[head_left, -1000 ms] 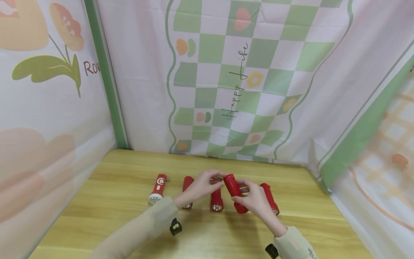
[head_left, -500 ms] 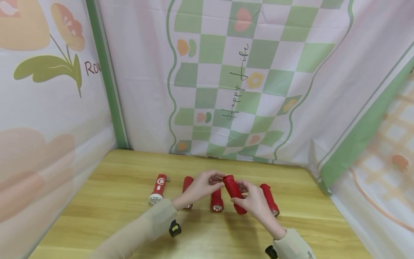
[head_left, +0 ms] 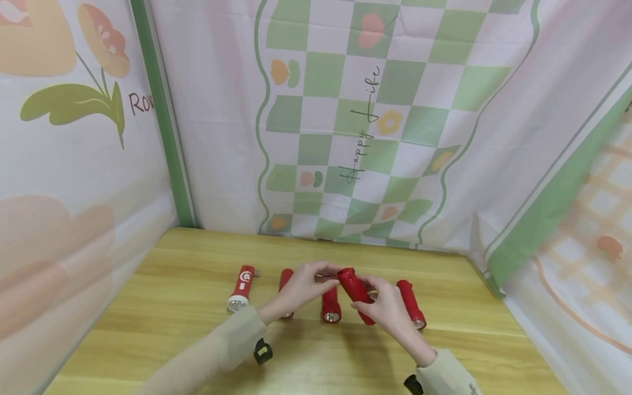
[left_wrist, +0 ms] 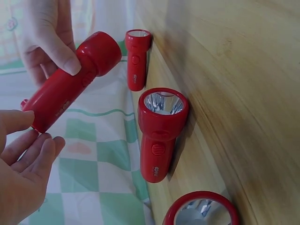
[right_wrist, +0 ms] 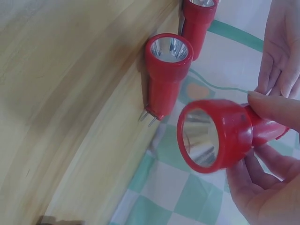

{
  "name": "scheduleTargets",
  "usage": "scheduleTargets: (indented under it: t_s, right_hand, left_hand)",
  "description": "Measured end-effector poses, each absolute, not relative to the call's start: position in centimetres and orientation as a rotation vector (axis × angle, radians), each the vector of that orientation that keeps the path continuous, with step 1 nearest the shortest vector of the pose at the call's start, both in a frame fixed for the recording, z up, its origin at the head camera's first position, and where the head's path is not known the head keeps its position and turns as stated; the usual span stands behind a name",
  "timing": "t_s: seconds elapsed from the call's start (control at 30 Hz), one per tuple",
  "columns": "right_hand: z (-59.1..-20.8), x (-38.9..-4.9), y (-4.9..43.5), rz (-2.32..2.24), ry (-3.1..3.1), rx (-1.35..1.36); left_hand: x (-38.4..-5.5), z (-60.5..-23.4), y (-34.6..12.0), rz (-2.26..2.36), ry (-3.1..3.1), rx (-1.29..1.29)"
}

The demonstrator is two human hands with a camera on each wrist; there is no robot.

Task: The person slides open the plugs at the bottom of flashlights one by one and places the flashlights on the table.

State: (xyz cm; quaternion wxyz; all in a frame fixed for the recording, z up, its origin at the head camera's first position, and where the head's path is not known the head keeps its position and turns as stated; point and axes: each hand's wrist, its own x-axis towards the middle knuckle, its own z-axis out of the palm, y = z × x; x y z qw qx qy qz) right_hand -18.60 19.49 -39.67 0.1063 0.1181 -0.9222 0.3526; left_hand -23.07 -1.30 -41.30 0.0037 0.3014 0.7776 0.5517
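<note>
Nearest are the left sleeve [head_left: 232, 340] and right sleeve [head_left: 444, 376], a dark strap [head_left: 263, 351] at the left wrist; both forearms angle inward, so the hands meet over one thing.

The right hand [head_left: 387, 307] pinches the held torch [head_left: 354, 286], thumb on the near side, fingers behind, just back of the flared head. That hold probably carries most of the weight, since the head looks the bulkier end. The left hand [head_left: 303, 285] has thumb and fingertips pinching the tail; this likely steadies it, though how firmly it presses I cannot tell. The held torch is off the table [head_left: 316, 356], tilted, lens end lower and toward the person, so the tail sits high where the left fingers can reach it.

Past it, four torches lie on the wood with lenses toward the person, roughly side by side, which leaves each apart from its neighbour: the right torch [head_left: 411, 303], the middle torch [head_left: 331, 307] just beside the held one, the second torch [head_left: 286, 280], partly covered by the left hand, and the white-headed torch [head_left: 244, 282]. Metal prongs [right_wrist: 148, 117] stick out at the middle torch's tail.

Farthest, a checked cloth [head_left: 321, 148] hangs behind the table, apparently as a screen.
</note>
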Motion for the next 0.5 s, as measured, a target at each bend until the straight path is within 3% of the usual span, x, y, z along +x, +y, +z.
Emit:
scheduleTargets:
  t_s: [0.5]
  right_hand:
    - [-39.35, -18.47, 19.16, 1.066, -2.706, 0.358]
  left_hand:
    - [-22.73, -41.40, -2.03, 1.758, 2.482, 0.960]
